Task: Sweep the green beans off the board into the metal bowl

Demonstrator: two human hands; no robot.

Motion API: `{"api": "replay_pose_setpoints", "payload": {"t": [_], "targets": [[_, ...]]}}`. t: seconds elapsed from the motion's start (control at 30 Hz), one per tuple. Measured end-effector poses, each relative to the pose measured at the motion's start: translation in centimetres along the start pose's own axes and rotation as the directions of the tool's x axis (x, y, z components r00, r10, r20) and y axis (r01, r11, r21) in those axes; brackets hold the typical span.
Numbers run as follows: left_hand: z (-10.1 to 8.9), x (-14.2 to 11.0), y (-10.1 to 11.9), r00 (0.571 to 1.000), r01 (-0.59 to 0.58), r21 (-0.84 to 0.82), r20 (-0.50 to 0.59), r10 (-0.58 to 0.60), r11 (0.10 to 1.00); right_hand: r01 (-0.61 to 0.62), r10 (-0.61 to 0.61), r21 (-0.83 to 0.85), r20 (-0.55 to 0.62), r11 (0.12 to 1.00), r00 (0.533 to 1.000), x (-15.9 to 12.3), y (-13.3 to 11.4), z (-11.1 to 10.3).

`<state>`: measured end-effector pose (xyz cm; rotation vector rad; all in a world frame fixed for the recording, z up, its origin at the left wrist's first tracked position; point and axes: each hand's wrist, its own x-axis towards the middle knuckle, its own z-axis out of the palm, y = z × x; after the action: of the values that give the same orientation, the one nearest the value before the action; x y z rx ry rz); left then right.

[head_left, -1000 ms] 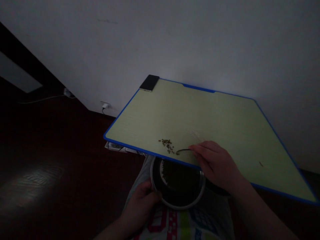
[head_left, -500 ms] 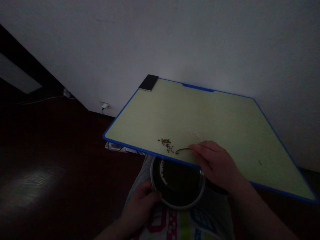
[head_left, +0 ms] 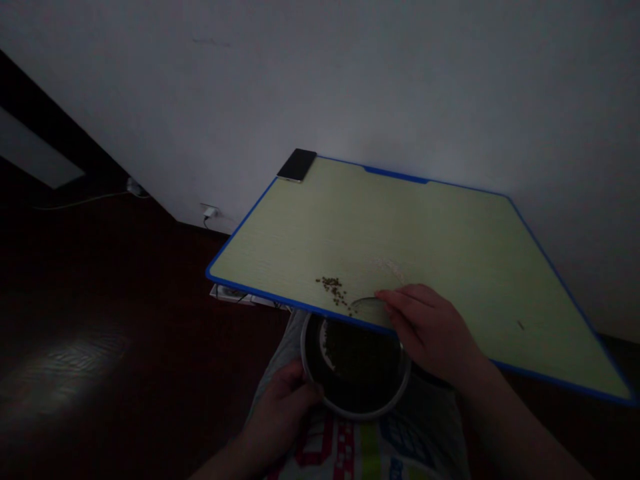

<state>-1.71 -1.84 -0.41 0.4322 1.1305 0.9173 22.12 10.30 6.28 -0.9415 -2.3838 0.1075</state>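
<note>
My right hand (head_left: 425, 327) pinches the handle of a thin, curved metal spoon (head_left: 367, 299) just above the table's front edge. The spoon's tip is by a loose scatter of small brown beans (head_left: 333, 287) on the pale table (head_left: 400, 220). Below that edge, a round bowl with a metal rim (head_left: 357, 415) rests on my lap, partly under the tabletop. Dark contents fill much of it, too dim to make out. My left hand (head_left: 287, 403) grips the bowl's left rim, thumb on top.
A dark phone or tablet (head_left: 297, 165) lies on the table's far left corner. Whitish specks (head_left: 387, 267) and a small dark sliver (head_left: 520, 325) are on the tabletop. Its blue edge (head_left: 425, 180) meets the wall at the back. A plugged-in charger (head_left: 210, 212) sits low on the wall.
The spoon's tip has shifted slightly, and a couple of beans now lie nearer the table's front edge beside it. My left hand and the bowl have stayed in place.
</note>
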Motion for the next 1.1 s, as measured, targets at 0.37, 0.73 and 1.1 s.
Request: {"api": "replay_pose_setpoints", "payload": {"t": [0.37,0.73,1.1], "targets": [[-0.3,0.0,-0.4,1.000,-0.005,0.000,0.007,0.005,1.000,0.002,-0.002,-0.007,0.000,1.000,1.000,0.5,-0.2,0.1],[0.2,-0.1,-0.2,1.000,-0.023,0.023,-0.014,0.023,0.999,0.016,-0.016,0.014,0.001,1.000,1.000,0.7,0.4,0.6],[0.0,-0.2,0.2,1.000,0.007,-0.006,0.006,-0.007,1.000,0.011,-0.012,0.013,0.013,1.000,1.000,0.3,0.4,0.0]]}}
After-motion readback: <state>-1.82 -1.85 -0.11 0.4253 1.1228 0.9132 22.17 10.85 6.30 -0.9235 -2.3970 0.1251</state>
